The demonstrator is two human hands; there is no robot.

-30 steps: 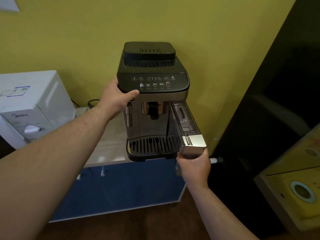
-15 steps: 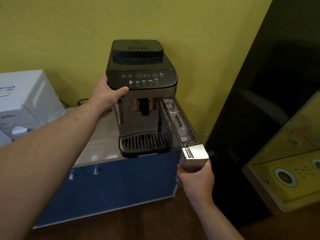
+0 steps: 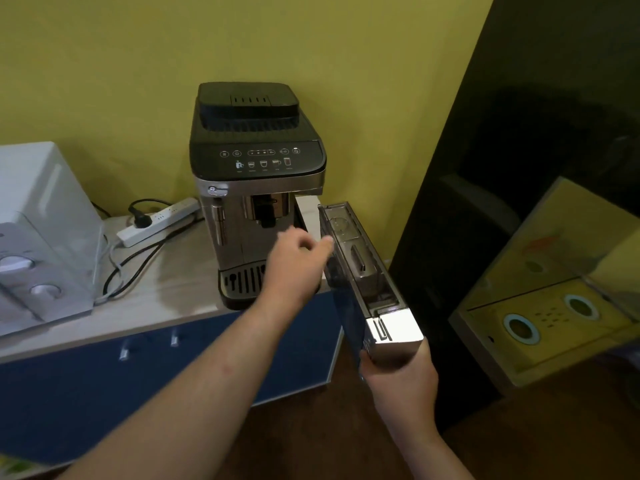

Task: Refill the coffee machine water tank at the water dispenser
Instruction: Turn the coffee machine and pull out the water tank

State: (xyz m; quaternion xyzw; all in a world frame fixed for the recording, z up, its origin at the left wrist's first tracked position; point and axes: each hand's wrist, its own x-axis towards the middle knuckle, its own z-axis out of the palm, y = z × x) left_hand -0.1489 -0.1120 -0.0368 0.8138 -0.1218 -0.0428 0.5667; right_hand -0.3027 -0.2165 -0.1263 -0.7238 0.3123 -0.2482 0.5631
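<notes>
Left grip [image 3: 298, 258] loose, right grip [image 3: 401, 379] clenched

The long clear plastic water tank with silver front [image 3: 360, 271] is now clearing the black-and-silver coffee machine [image 3: 258, 188]; the left hand [image 3: 294, 261] is leaving the machine's top, reaching toward the tank's side.

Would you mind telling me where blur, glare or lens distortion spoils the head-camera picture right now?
Head view: the left hand is smeared by motion blur near the water tank; the right hand gripping the tank's chrome front is sharper. The glossy black cabinet mirrors the yellow wall. Wide-angle distortion bows the frame edges. The coffee machine is evenly lit and its panel icons are legible.
</notes>
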